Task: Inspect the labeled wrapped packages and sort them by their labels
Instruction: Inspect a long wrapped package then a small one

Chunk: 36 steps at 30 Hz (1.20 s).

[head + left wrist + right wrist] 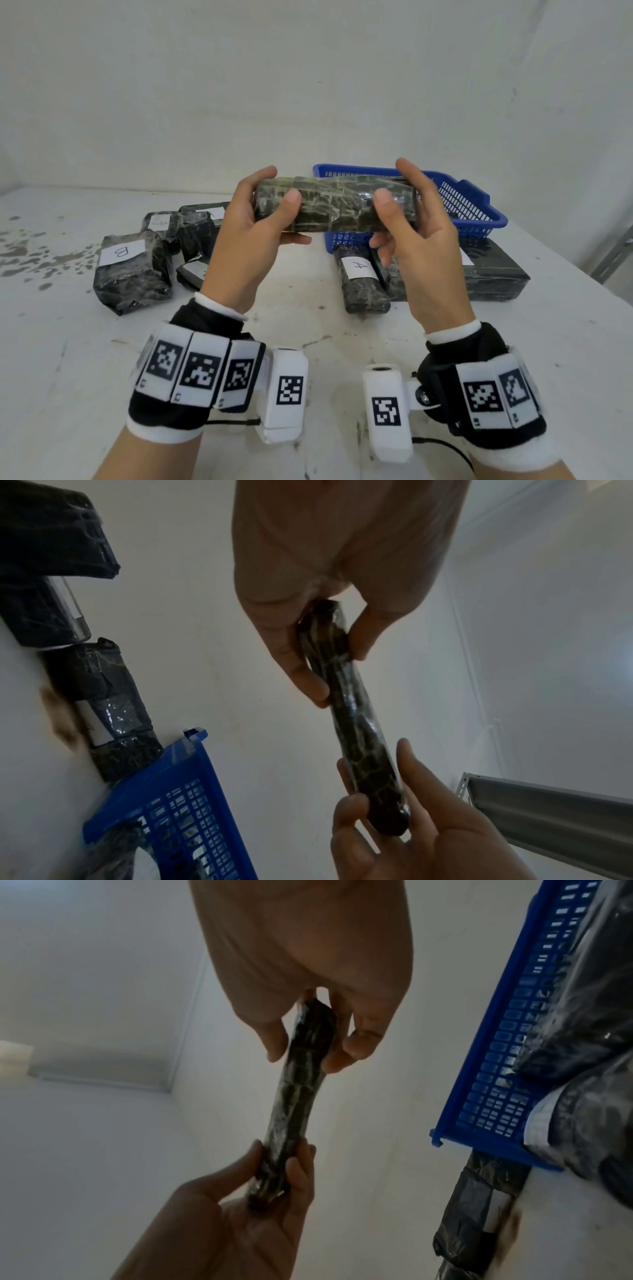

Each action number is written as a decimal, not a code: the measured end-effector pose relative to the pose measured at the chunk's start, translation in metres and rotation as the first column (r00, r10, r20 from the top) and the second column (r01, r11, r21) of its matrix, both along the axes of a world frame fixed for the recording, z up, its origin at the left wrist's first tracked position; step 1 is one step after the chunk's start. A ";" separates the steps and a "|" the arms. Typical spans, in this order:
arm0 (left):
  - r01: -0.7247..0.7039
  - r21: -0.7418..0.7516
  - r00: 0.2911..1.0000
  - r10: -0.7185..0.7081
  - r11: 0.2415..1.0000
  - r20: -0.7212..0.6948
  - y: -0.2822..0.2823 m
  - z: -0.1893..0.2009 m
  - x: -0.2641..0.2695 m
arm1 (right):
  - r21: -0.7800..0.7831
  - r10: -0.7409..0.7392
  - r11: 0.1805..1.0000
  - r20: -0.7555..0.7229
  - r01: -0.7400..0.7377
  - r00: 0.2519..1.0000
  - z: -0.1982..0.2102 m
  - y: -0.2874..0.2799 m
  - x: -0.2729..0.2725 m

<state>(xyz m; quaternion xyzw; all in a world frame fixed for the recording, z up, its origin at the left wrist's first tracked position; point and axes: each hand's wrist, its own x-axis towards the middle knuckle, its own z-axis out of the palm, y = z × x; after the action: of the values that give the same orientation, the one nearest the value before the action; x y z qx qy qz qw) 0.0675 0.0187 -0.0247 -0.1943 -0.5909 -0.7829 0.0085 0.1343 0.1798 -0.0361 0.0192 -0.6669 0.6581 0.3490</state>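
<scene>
A long package (335, 204) wrapped in dark plastic and clear tape is held level above the table, in front of the blue basket (472, 205). My left hand (274, 202) grips its left end, with the thumb on the near face. My right hand (407, 202) grips its right end the same way. No label shows on the face turned to me. The left wrist view shows the package (356, 723) edge-on between the left hand (334, 666) and the right hand (394, 804). In the right wrist view the package (294, 1096) runs from the right hand (308, 1047) to the left hand (281, 1172).
On the white table (308, 342), a package labelled B (132, 270) lies at the left with several more wrapped packages (191, 226) behind it. A package labelled A (361, 281) and a large flat package (479, 274) lie in front of the basket. A wall stands close behind.
</scene>
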 end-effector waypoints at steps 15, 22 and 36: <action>0.016 -0.001 1.000 -0.016 1.000 0.013 -0.001 0.004 0.003 | -0.146 0.078 0.986 0.007 -0.076 0.997 0.005 0.004 0.000; 0.005 -0.062 0.999 -0.008 0.998 -0.053 0.002 -0.001 0.004 | -0.147 0.018 0.989 0.004 -0.018 1.000 0.004 0.001 0.000; -0.057 -0.064 0.996 0.053 0.996 -0.072 0.001 0.001 0.005 | 0.027 0.034 0.999 -0.036 -0.033 0.999 0.001 -0.008 0.000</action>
<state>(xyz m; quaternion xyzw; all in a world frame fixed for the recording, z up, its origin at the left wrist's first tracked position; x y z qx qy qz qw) 0.0723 0.0200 -0.0239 -0.2055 -0.6210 -0.7551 0.0444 0.1343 0.1718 -0.0353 0.0471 -0.6686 0.6544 0.3500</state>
